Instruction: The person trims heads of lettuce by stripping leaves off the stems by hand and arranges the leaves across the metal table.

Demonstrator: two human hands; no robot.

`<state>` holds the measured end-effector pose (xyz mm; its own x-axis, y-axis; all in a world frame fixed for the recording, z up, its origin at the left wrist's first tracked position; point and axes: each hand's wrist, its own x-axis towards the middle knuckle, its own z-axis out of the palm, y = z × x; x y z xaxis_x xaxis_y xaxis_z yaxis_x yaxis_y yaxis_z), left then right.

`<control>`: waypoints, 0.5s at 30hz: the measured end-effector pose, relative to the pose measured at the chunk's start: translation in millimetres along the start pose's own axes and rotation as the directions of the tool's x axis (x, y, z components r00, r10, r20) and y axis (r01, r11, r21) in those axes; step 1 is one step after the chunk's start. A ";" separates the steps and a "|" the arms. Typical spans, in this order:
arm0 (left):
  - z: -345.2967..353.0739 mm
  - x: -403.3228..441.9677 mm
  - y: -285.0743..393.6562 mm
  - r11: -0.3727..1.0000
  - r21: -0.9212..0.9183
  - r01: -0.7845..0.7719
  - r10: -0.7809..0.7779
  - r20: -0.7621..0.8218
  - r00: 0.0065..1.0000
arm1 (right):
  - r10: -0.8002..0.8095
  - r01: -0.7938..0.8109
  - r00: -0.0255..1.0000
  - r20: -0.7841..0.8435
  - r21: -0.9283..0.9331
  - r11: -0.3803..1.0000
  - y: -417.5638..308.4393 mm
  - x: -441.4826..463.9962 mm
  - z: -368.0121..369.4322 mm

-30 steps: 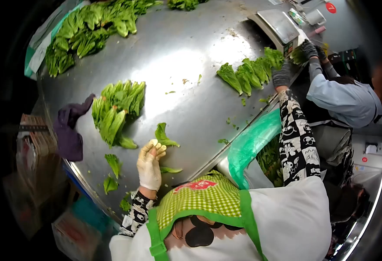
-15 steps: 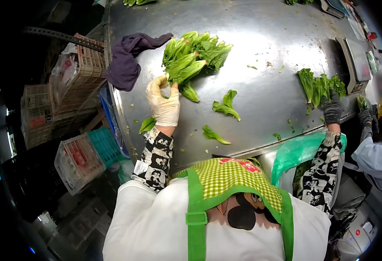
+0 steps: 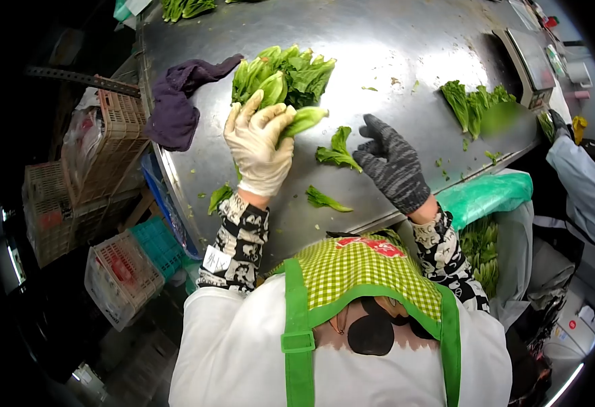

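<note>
My left hand (image 3: pixel 262 146), in a pale glove, has its fingers curled round a leafy green head (image 3: pixel 305 121) whose pale stem end points right. Just beyond it lies a pile of leafy greens (image 3: pixel 311 76). My right hand (image 3: pixel 391 163), in a dark grey knitted glove, is over the metal table (image 3: pixel 379 41) with its fingers apart and nothing in them. Close to its fingertips is a loose leaf (image 3: pixel 339 150), and a second leaf (image 3: pixel 326 199) lies nearer my apron. A row of greens (image 3: pixel 472 108) rests farther right.
A purple cloth (image 3: pixel 179 108) lies at the table's left edge, with crates (image 3: pixel 122 129) beyond. A scale (image 3: pixel 529 61) stands at the right. Near my right arm is a green-edged bag (image 3: pixel 490 197) of greens. A co-worker's sleeve (image 3: pixel 579 183) shows at far right.
My right hand has come away from the right-hand row of greens to the table's middle. My left hand now holds a head at the pile. The view has shifted.
</note>
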<state>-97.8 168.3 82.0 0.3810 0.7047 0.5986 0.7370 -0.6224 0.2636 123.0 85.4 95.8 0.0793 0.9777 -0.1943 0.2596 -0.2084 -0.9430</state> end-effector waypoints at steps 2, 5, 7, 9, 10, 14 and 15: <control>-11.5 -5.2 17.7 0.999 -0.031 -0.040 0.040 -0.008 0.999 | -0.017 0.013 0.999 0.034 0.111 0.994 -3.2 -1.4 5.1; -5.1 -23.4 28.4 0.989 -0.100 -0.106 0.091 -0.144 0.985 | 0.118 -0.207 0.974 0.196 0.540 0.816 -8.5 -5.1 4.4; -7.1 -30.6 37.7 0.989 -0.119 -0.090 0.076 -0.121 0.990 | 0.179 -0.294 0.947 0.265 0.500 0.814 -6.4 -7.1 2.0; -1.2 -32.9 44.4 0.989 -0.136 -0.066 0.045 -0.158 0.986 | 0.176 -0.251 0.964 0.200 0.460 0.852 -5.2 -11.3 6.9; -1.9 -34.3 45.6 0.996 -0.083 -0.026 0.014 -0.142 0.990 | 0.170 -0.229 0.972 0.165 0.479 0.847 -3.5 -13.8 9.6; 1.3 -35.0 59.5 0.855 -0.304 0.421 -0.464 -0.084 0.882 | 0.110 -0.095 0.994 -0.002 0.493 0.865 -1.9 -19.1 17.1; 2.2 -38.8 58.8 0.705 -0.454 0.546 -0.573 0.090 0.815 | 0.084 -0.050 0.995 -0.049 0.480 0.876 -2.5 -19.8 18.5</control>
<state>-68.0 105.1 72.7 -0.0616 0.9613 0.2685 0.4739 -0.2086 0.8555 103.0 67.0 97.0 0.1483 0.9543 -0.2594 -0.2381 -0.2201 -0.9460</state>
